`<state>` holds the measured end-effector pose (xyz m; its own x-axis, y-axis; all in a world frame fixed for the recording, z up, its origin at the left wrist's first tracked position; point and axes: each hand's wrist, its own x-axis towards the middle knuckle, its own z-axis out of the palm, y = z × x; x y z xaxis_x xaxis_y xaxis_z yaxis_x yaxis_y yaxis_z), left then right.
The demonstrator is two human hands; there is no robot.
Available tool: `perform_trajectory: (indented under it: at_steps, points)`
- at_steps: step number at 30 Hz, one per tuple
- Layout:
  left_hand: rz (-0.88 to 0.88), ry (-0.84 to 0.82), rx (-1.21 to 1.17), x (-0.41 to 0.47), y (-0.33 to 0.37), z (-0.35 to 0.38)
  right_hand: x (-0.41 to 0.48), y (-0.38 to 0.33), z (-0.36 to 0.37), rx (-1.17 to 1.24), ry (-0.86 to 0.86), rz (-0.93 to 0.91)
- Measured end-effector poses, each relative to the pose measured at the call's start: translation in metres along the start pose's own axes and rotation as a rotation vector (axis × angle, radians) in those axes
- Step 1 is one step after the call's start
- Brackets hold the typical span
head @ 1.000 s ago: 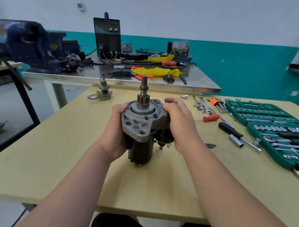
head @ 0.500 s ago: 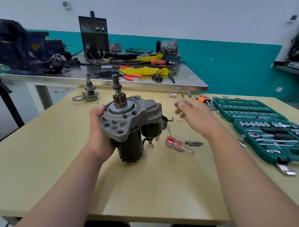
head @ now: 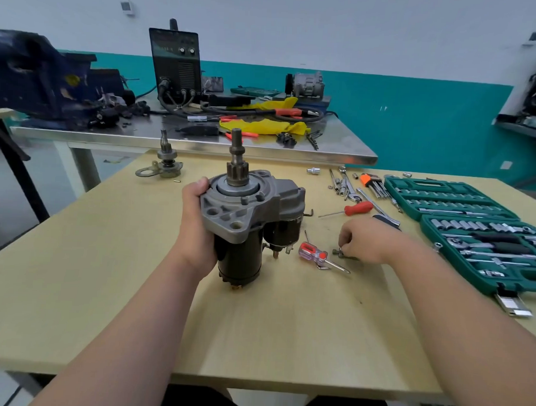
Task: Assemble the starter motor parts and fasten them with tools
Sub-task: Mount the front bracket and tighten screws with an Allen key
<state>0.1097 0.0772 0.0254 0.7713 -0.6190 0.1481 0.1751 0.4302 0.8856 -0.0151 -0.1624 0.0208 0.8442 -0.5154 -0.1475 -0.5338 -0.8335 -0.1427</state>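
The starter motor [head: 247,220] stood upright on the wooden surface [head: 286,326], pinion shaft pointing up, its dark body resting on its lower end; the left hand [head: 196,224] was wrapped around the motor's left flank, fingers closed on the grey flanged housing, and that one-sided hold was all that steadied it. To the right of the motor, the right hand [head: 366,241] was lowered to the surface with thumb and fingers pinched at a small bolt [head: 337,252]; whether the bolt was truly gripped or only touched could not be told at this size. Between the motor and that hand lay a red-and-clear screwdriver [head: 315,254]; farther right of the motor sat a red-handled screwdriver [head: 357,208], loose wrenches, and the green socket set [head: 474,230].

The likeliest trouble was the motor tipping; it was tall, top-heavy and braced from one side only, so a slackened left grip could let it topple right onto the solenoid terminals. The bolt was small and might slip from the pinch and roll off among the tools; the nearby screwdriver could also be knocked by the wrist.
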Motion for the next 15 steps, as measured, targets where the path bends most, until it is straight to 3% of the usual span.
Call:
perform_trajectory:
  at_steps: [7, 12, 14, 15]
  points:
    - [0.043, -0.015, 0.002, 0.000, -0.001, 0.002, -0.001, -0.008, 0.004, -0.094, -0.018, -0.091]
    - [0.046, -0.028, 0.002, 0.000, -0.001, 0.000, -0.001, -0.013, 0.002, -0.082, 0.019, -0.033]
    - [0.046, -0.033, -0.003, 0.000, -0.002, -0.001, -0.011, -0.021, -0.008, 0.130, 0.208, -0.059]
    - [0.049, -0.038, -0.001, 0.001, -0.002, -0.002, -0.019, -0.030, -0.017, 0.381, 0.366, -0.107]
